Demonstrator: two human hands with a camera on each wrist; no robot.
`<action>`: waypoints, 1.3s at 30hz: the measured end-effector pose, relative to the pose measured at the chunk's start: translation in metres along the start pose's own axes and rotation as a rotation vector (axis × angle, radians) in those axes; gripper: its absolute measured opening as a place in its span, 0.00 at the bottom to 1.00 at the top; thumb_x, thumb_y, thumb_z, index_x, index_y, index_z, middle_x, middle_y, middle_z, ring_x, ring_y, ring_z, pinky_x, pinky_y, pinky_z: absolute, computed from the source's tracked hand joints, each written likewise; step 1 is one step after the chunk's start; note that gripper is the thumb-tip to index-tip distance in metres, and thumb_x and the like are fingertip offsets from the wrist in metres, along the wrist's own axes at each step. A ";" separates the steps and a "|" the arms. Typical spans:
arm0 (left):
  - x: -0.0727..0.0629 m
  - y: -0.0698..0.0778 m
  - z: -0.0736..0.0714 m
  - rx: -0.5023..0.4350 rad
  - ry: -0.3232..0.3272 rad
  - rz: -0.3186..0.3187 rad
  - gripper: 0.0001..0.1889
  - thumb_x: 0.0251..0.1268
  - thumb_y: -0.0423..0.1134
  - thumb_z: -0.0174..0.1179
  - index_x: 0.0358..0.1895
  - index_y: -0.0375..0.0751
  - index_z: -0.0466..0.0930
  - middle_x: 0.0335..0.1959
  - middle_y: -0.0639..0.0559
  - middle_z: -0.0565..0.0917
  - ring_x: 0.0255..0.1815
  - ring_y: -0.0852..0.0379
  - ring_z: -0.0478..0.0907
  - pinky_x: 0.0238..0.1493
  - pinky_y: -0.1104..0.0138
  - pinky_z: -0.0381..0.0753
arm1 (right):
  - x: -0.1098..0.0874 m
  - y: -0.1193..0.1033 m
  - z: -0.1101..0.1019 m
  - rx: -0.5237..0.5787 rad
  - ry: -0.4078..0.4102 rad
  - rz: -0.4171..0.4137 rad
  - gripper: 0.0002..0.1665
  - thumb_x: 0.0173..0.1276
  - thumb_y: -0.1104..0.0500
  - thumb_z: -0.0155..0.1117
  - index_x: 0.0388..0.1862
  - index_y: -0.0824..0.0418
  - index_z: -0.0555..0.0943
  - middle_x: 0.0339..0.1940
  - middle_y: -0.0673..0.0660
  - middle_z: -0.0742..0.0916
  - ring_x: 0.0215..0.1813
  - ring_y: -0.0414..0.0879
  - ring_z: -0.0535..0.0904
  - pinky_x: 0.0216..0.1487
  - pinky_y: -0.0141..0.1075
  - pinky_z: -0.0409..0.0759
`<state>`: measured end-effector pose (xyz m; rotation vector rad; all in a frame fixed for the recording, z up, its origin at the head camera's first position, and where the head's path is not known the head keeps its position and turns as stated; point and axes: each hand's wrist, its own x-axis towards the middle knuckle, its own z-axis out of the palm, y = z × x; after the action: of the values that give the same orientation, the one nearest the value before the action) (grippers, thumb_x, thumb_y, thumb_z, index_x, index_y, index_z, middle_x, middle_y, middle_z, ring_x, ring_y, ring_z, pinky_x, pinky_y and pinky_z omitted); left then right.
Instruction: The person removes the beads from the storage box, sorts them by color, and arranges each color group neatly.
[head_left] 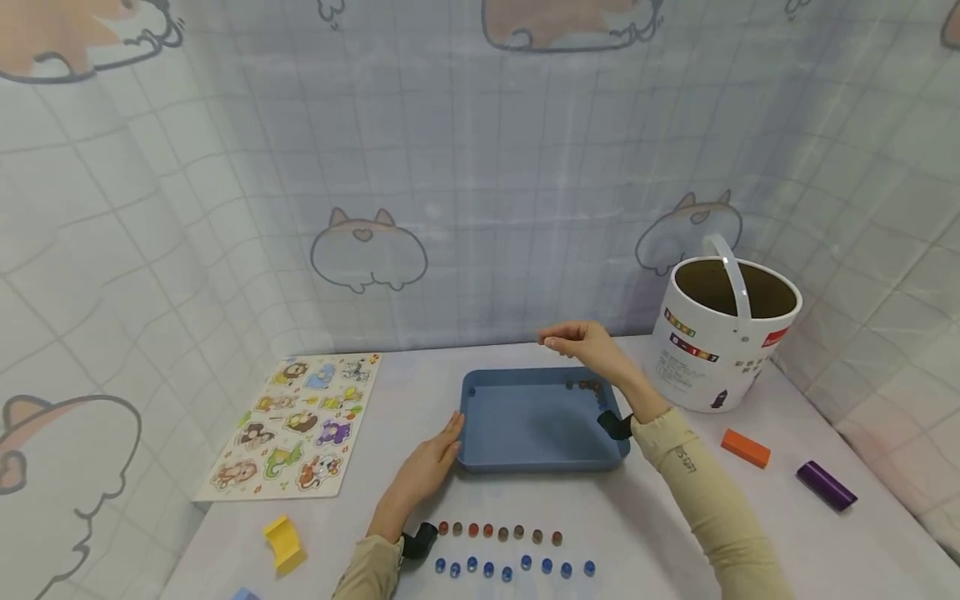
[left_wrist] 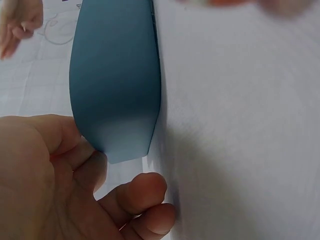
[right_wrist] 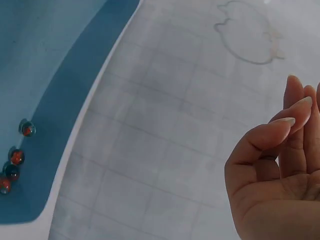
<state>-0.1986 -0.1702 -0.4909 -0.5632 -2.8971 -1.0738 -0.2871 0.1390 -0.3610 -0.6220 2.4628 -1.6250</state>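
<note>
A row of blue marbles (head_left: pixel 507 573) is laid nearest on the bench (head_left: pixel 637 542), with a yellow block (head_left: pixel 284 546) set off to the left. Just beyond it, a row of red and dark marbles (head_left: pixel 488 530) is placed. The outside of the blue tray (head_left: pixel 532 425) is touched at its left by the left hand (head_left: pixel 426 468), its grip relaxed and partly spread. In the tray's far right corner, more marbles (head_left: pixel 591 387) are gathered. Past them, the right hand (head_left: pixel 588 346) is raised above the tray's far side; its fingertips are drawn together, and whether anything is pinched in that grip cannot be told. A white bucket (head_left: pixel 693 362) is stood to the right.
</note>
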 end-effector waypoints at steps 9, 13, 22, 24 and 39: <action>0.004 0.003 -0.005 -0.017 0.002 0.009 0.26 0.77 0.38 0.46 0.74 0.36 0.57 0.77 0.44 0.57 0.76 0.47 0.58 0.74 0.51 0.61 | 0.053 0.023 0.040 0.037 -0.043 0.092 0.20 0.71 0.52 0.60 0.58 0.59 0.82 0.55 0.59 0.86 0.51 0.53 0.78 0.54 0.44 0.79; 0.006 0.004 -0.005 -0.013 0.000 0.011 0.26 0.77 0.38 0.46 0.74 0.37 0.57 0.77 0.44 0.57 0.76 0.47 0.58 0.74 0.51 0.61 | 0.067 0.039 0.065 0.101 -0.069 0.146 0.20 0.71 0.54 0.60 0.58 0.61 0.81 0.55 0.58 0.87 0.59 0.60 0.78 0.62 0.53 0.76; 0.005 0.007 -0.007 0.018 0.004 0.053 0.26 0.77 0.38 0.46 0.74 0.35 0.57 0.76 0.41 0.59 0.74 0.43 0.61 0.71 0.49 0.64 | 0.077 0.061 0.121 0.095 0.080 0.389 0.15 0.65 0.58 0.67 0.50 0.59 0.86 0.38 0.57 0.88 0.30 0.40 0.76 0.33 0.30 0.77; 0.004 0.006 -0.007 0.018 -0.005 0.048 0.26 0.77 0.37 0.46 0.74 0.35 0.57 0.76 0.41 0.58 0.74 0.44 0.60 0.72 0.49 0.64 | 0.077 0.064 0.131 0.078 0.130 0.424 0.15 0.63 0.60 0.70 0.48 0.59 0.87 0.38 0.56 0.89 0.31 0.39 0.78 0.31 0.28 0.78; -0.001 0.000 -0.001 0.001 -0.013 0.010 0.26 0.77 0.38 0.45 0.75 0.38 0.56 0.77 0.45 0.58 0.75 0.47 0.59 0.72 0.50 0.64 | 0.073 0.065 0.164 -0.116 0.216 0.339 0.10 0.57 0.63 0.74 0.39 0.60 0.90 0.39 0.60 0.90 0.28 0.43 0.84 0.27 0.31 0.84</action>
<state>-0.1977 -0.1712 -0.4907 -0.5859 -2.9025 -1.0722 -0.3178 -0.0081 -0.4784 -0.0309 2.6437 -1.4919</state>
